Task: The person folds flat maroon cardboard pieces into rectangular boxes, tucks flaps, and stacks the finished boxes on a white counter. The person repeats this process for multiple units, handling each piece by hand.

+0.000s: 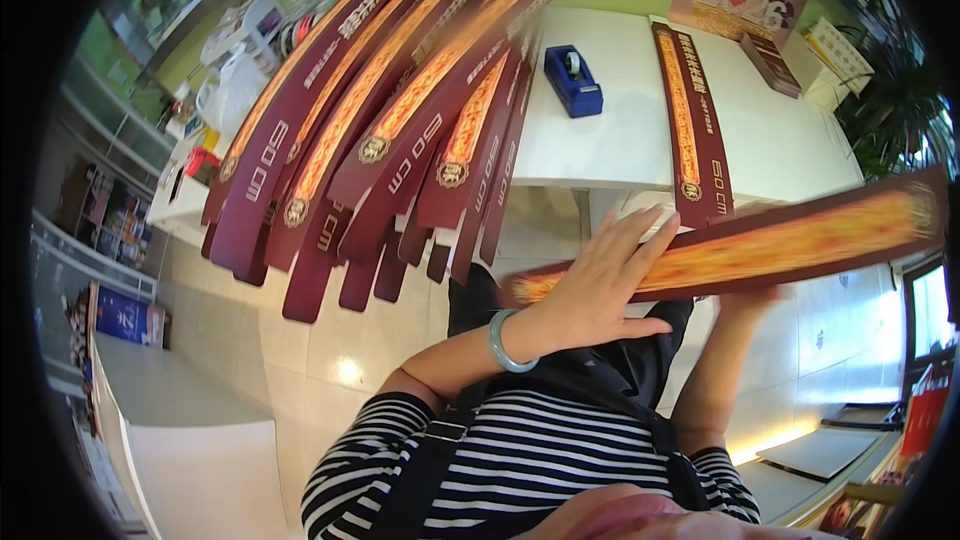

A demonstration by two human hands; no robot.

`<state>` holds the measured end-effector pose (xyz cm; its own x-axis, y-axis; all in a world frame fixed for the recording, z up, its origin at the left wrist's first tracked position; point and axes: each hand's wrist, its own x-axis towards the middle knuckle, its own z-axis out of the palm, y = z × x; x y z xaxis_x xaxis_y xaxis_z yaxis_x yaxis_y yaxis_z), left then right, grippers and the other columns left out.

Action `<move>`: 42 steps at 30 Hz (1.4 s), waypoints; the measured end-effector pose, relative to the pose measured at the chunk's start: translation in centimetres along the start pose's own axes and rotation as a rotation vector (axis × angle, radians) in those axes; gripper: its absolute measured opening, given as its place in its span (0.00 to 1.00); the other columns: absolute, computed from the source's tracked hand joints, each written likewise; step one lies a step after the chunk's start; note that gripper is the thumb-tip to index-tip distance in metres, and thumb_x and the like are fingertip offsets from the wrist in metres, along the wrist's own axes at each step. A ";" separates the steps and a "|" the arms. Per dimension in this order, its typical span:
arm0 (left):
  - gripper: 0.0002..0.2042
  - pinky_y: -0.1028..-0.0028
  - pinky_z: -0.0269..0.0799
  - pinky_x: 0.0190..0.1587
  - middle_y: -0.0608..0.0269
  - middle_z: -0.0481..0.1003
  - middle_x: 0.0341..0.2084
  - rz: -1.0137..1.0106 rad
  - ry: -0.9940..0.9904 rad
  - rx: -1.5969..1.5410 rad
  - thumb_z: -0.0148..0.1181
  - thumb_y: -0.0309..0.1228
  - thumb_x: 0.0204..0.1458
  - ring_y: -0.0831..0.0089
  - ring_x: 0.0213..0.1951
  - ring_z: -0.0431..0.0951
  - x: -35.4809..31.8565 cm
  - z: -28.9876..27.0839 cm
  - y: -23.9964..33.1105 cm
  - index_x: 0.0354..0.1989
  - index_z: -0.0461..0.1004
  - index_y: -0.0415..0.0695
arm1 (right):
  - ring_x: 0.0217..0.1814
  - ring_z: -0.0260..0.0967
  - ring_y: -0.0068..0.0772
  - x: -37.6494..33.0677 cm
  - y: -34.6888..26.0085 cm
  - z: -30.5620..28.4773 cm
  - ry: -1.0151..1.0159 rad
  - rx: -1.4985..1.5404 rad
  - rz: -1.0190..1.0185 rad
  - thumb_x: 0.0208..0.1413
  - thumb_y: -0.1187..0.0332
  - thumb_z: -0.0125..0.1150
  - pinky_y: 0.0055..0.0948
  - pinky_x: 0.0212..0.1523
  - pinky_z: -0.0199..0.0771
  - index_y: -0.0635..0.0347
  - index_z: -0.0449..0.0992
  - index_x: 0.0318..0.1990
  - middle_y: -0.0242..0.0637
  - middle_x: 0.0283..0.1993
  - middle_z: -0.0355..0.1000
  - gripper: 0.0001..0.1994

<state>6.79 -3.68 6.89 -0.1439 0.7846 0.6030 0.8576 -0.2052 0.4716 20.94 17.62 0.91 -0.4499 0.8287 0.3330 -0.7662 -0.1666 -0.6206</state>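
Likely light, the lifted carton (790, 245) is best gripped edgewise; left fingers (650, 252) are spread (right hand's (752, 302) cannot be told).

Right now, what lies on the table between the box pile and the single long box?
In the head view, a blue tape dispenser lies between them.

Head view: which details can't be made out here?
All in the head view:
Right hand: mostly hidden behind the held box, so its grip can't be read.
Held box: the pattern on its face is smeared by motion blur.
Items on the left shelf: too small and dark to identify.
Plant: cut off by the dark fisheye rim.
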 end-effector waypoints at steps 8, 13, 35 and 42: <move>0.44 0.59 0.70 0.55 0.47 0.68 0.58 -0.340 -0.129 0.159 0.71 0.37 0.46 0.47 0.55 0.70 -3.6 -10.7 7.3 0.73 0.55 0.42 | 0.75 0.49 0.55 8.1 -3.8 4.0 -0.541 -0.501 0.038 0.52 0.32 0.61 0.54 0.73 0.53 0.61 0.48 0.74 0.51 0.74 0.50 0.53; 0.37 0.65 0.66 0.59 0.51 0.67 0.53 -0.465 0.176 0.666 0.62 0.30 0.53 0.57 0.54 0.70 0.1 -21.5 5.6 0.74 0.57 0.50 | 0.76 0.46 0.66 14.8 3.5 -2.9 -0.306 -1.970 0.113 0.42 0.28 0.65 0.58 0.70 0.56 0.51 0.51 0.76 0.53 0.78 0.43 0.58; 0.42 0.62 0.51 0.72 0.50 0.55 0.72 -0.423 -0.208 -1.027 0.67 0.42 0.56 0.61 0.73 0.55 -2.8 7.6 -3.9 0.75 0.49 0.44 | 0.65 0.60 0.36 4.3 -1.3 -0.5 -0.409 -0.853 0.242 0.47 0.58 0.70 0.38 0.62 0.65 0.55 0.58 0.73 0.43 0.65 0.62 0.44; 0.45 0.59 0.48 0.74 0.51 0.53 0.72 -0.124 -0.046 -1.445 0.61 0.53 0.57 0.58 0.73 0.53 5.1 3.4 -6.9 0.74 0.47 0.37 | 0.78 0.40 0.66 -10.1 2.0 -2.9 -0.768 -1.246 -0.023 0.31 0.61 0.78 0.51 0.74 0.47 0.57 0.50 0.75 0.60 0.79 0.34 0.58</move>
<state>1.75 3.72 4.53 -0.1390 0.8527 0.5035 -0.3998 -0.5135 0.7592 25.31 10.50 -5.75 -0.8774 0.2761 0.3923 -0.0719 0.7328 -0.6766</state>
